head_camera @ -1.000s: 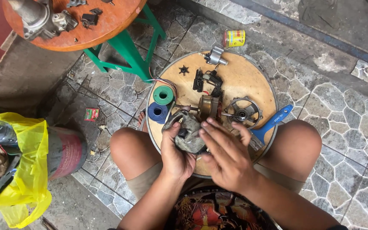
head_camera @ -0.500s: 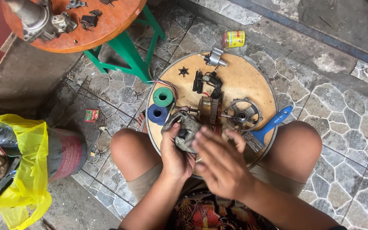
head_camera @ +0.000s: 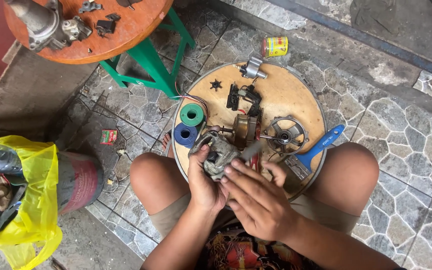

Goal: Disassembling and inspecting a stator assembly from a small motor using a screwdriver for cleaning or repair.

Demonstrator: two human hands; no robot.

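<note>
Gripped a grimy grey motor housing [head_camera: 217,156] in the left hand [head_camera: 203,182], just above the near edge of the round wooden board [head_camera: 286,97]; right hand [head_camera: 256,197] flat, fingers spread, touching its side. Already apart on the board: copper winding [head_camera: 246,130], metal end cover [head_camera: 287,135]. Seemingly mid-strip, housing not yet set down.

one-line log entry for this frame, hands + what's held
left hand: grips grey motor housing | right hand: fingertips on housing | over round wooden board
</note>
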